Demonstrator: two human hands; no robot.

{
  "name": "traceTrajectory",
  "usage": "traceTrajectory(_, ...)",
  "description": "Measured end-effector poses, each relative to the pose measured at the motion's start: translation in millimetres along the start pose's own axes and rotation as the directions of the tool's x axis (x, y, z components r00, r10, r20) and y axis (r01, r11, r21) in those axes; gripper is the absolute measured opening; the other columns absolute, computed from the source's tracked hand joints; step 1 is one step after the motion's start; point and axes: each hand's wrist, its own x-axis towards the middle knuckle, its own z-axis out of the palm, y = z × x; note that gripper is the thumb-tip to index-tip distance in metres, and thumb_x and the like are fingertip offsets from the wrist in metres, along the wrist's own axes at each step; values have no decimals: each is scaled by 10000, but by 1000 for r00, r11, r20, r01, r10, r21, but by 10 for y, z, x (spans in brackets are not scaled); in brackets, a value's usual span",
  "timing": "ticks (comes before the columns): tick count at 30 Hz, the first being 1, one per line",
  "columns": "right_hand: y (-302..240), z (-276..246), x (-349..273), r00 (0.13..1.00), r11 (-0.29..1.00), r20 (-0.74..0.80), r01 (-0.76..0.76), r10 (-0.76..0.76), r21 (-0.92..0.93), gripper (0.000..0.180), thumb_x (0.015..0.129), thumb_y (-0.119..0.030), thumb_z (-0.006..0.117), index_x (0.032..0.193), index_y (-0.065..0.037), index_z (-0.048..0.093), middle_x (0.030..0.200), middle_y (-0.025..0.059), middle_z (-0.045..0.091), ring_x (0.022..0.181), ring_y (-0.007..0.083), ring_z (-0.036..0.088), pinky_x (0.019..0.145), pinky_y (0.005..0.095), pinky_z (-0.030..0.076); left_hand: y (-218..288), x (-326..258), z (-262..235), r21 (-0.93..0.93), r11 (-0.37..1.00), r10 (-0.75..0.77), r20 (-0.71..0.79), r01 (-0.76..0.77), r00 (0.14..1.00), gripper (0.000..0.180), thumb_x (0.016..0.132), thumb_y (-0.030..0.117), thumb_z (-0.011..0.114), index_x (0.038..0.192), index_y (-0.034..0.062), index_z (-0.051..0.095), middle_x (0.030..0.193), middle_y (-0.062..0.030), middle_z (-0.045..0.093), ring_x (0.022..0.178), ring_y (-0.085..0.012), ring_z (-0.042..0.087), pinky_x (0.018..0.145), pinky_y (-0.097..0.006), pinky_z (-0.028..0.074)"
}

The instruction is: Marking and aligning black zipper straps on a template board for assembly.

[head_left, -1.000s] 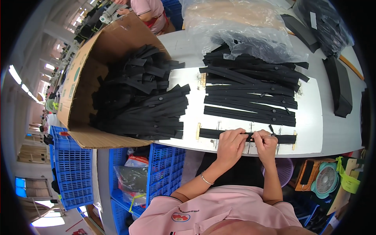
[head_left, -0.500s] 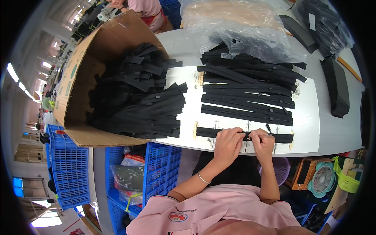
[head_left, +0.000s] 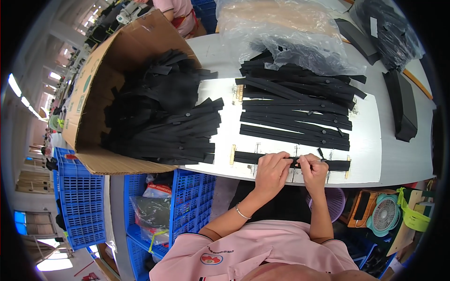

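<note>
Head view: left hand (head_left: 273, 170) and right hand (head_left: 313, 172) pinch a black strip (head_left: 338, 166) between fingers (head_left: 283, 163).

Between the fingers of your left hand (head_left: 272, 169) and right hand (head_left: 313, 169) you have little room, as they nearly meet over the black strip (head_left: 338, 166). Just beyond your right fingertips, a small black tab (head_left: 320, 152) narrows the slim white band before the rows of strips (head_left: 293, 136). Left of your fingers, you could pass along the white board (head_left: 226, 136), hemmed in by the strip heap (head_left: 187, 136) and cardboard box (head_left: 133, 165). Rightward, open board lies past the strip's end; far ahead, the plastic bag (head_left: 281, 28) blocks you.
</note>
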Motion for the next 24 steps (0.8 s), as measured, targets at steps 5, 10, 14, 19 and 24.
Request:
traceTrajectory(5,52,7,-26,1000,999,-4,13,-13,34,212,1006,-71,651,836,35,722,627,5,581,540,51,480,514,239,355,-6,-4,2,0,1000,-5,-1,5,1000,195,839,17,747,1020,72,701,1126,-25,677,1002,-238,622,868,-386,431)
traceTrajectory(10,49,11,-61,995,982,-59,-63,75,180,110,985,-42,666,974,30,748,776,57,712,596,95,595,544,250,448,-1,-5,-5,-7,1000,-13,0,13,1000,185,840,22,751,1012,78,716,1125,-18,692,986,-232,621,858,-378,432)
traceTrajectory(14,42,-23,-104,995,988,-95,-13,28,151,130,992,-30,665,1095,9,732,828,66,720,665,101,636,577,251,471,6,-2,-10,-9,1000,-1,10,1,1000,203,845,16,739,1036,65,693,1125,-34,666,1029,-246,625,883,-392,430)
traceTrajectory(19,-43,-122,-66,877,859,-97,431,-471,-276,224,965,43,657,1180,12,714,958,117,747,761,186,673,681,291,521,11,-1,-7,-31,1000,-5,11,6,1000,201,847,10,734,1036,63,691,1126,-37,666,1026,-248,625,882,-392,432)
traceTrajectory(24,-103,-356,-184,831,655,-90,360,-549,-664,357,829,93,742,1175,18,695,1113,180,751,966,330,726,863,418,544,-22,-17,-10,-3,1000,-8,-20,8,1000,175,848,17,742,1009,80,717,1124,-15,693,984,-229,622,862,-375,431)
